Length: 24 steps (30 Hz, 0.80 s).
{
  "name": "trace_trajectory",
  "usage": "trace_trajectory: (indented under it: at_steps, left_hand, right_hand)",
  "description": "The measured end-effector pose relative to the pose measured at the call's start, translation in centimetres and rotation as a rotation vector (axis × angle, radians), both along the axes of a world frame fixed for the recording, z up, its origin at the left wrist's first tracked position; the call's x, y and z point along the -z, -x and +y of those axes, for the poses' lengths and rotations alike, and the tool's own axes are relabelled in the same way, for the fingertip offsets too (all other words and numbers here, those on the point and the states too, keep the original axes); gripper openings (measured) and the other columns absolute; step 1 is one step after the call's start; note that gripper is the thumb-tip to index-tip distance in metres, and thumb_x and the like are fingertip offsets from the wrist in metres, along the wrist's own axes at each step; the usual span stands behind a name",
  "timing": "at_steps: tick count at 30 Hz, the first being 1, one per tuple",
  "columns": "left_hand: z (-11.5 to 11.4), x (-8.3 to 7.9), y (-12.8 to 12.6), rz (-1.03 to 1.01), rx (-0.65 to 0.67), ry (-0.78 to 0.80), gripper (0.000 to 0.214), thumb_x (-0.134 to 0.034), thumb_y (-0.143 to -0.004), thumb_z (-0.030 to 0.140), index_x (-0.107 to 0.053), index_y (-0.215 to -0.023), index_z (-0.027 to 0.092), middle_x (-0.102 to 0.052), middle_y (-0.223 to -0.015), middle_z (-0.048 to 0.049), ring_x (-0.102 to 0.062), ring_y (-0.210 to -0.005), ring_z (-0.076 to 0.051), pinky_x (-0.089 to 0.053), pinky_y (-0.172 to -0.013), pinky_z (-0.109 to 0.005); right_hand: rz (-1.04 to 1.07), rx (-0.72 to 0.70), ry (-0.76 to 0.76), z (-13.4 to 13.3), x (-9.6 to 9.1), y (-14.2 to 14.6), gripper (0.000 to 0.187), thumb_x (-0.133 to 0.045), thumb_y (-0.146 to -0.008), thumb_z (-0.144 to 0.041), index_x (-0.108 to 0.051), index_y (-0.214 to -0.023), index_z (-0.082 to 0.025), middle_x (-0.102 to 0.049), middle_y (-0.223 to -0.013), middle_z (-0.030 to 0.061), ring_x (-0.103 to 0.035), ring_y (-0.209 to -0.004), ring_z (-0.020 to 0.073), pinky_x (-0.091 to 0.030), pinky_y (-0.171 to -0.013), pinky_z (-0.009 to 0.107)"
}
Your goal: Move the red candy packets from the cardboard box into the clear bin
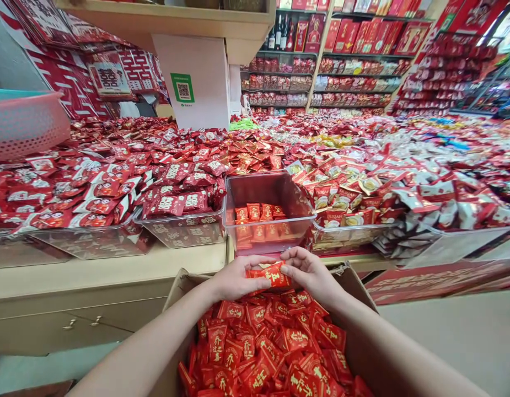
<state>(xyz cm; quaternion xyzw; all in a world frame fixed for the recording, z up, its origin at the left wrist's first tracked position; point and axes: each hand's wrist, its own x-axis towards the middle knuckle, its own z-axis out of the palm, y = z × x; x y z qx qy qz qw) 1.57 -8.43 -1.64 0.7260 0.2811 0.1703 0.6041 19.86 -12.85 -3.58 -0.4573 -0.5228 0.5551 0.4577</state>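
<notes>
Between my two hands, above the far end of a cardboard box, is a red candy packet with gold characters. My left hand grips its left side, thumb in front and fingers behind. My right hand holds the right end with its thumb; whether more packets lie behind it is hidden. Below, many loose red candy packets of the same look fill the box. Just beyond my hands stands a clear plastic bin with rows of red packets on its floor.
Clear bins heaped with maroon packets and durian-printed packets flank the middle bin. A pink basket stands at far left. A white pillar with a QR code rises behind, under an overhanging shelf. Drawers lie below the counter.
</notes>
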Motion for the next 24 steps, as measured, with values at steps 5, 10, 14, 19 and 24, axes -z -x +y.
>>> trace_trajectory:
  at_steps: [5,10,14,19,24]
  left_hand:
    - [0.2,0.5,-0.2,0.022,-0.028,0.023,0.043,-0.057,-0.068,0.028,-0.049,-0.107,0.014,-0.057,-0.104,-0.0079,-0.054,-0.091,-0.017,-0.041,-0.08,-0.029]
    - [0.2,1.1,-0.1,0.056,-0.081,-0.082,0.035,-0.056,-0.068,0.032,-0.055,-0.098,0.014,-0.06,-0.098,-0.0053,-0.055,-0.087,-0.016,-0.04,-0.08,-0.027]
    - [0.1,1.3,-0.3,0.035,-0.091,-0.123,0.035,-0.053,-0.07,0.032,-0.054,-0.102,0.018,-0.059,-0.101,-0.0037,-0.054,-0.089,-0.015,-0.038,-0.082,-0.027]
    - [0.0,1.3,-0.1,0.012,-0.096,-0.117,0.036,-0.053,-0.07,0.031,-0.054,-0.103,0.017,-0.06,-0.099,-0.0036,-0.054,-0.089,-0.016,-0.038,-0.082,-0.027]
    - [-0.1,1.4,0.2,0.044,-0.142,-0.154,0.039,-0.055,-0.068,0.033,-0.054,-0.104,0.02,-0.059,-0.102,-0.0031,-0.053,-0.092,-0.018,-0.037,-0.084,-0.029]
  right_hand:
    - [-0.362,-0.036,-0.229,-0.6,0.0,-0.3,0.019,-0.048,-0.076,-0.03,-0.045,-0.089,-0.016,-0.051,-0.069,0.0003,-0.048,-0.059,0.0095,-0.04,-0.054,0.022]
    - [-0.852,0.193,-0.718,-0.9,-5.8,-0.1,0.014,-0.042,-0.079,-0.022,-0.054,-0.085,-0.018,-0.057,-0.079,0.0064,-0.051,-0.073,0.0146,-0.04,-0.068,0.027]
    - [-1.003,0.167,-0.628,4.9,-10.6,1.9,0.014,-0.046,-0.076,-0.022,-0.058,-0.08,-0.017,-0.061,-0.073,0.0034,-0.054,-0.065,0.0119,-0.041,-0.062,0.023]
    - [-1.187,-0.342,0.01,14.1,-10.1,6.3,0.021,-0.054,-0.07,-0.024,-0.058,-0.084,-0.009,-0.062,-0.07,0.0052,-0.055,-0.054,0.0096,-0.042,-0.049,0.019]
    - [-1.32,-0.425,0.082,16.2,-7.6,8.5,0.022,-0.056,-0.073,-0.026,-0.058,-0.082,-0.006,-0.059,-0.074,0.0042,-0.056,-0.063,0.0138,-0.046,-0.056,0.027]
